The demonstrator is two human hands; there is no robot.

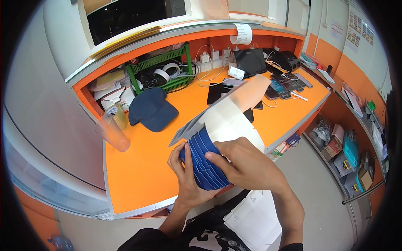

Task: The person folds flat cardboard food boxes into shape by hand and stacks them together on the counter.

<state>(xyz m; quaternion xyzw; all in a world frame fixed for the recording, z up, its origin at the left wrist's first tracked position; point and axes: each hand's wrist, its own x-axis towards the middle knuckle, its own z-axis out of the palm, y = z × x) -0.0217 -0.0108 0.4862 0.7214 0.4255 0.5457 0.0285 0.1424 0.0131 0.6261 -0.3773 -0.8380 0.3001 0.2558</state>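
Over the desk's front edge, my left hand (pixel 186 180) wraps round the left side of a stack of blue folded pieces (pixel 205 161) with pale edges. On the stack's right side, my right hand (pixel 245 163) presses with its thumb, fingers curled. Out of the top of the stack rise large white and grey sheets (pixel 230 121), leaning up to the right; whether they are joined to the blue pieces I cannot tell. Below my right forearm, white papers (pixel 255 219) lie on my lap.
On the orange desk (pixel 138 180) are a navy cap (pixel 153 109), a clear cup (pixel 113 134), tape rolls, a green rack (pixel 159 65), a tablet (pixel 250 62) and several phones (pixel 284 85) with cables. Shelves (pixel 331 167) with boxes stand at the right.
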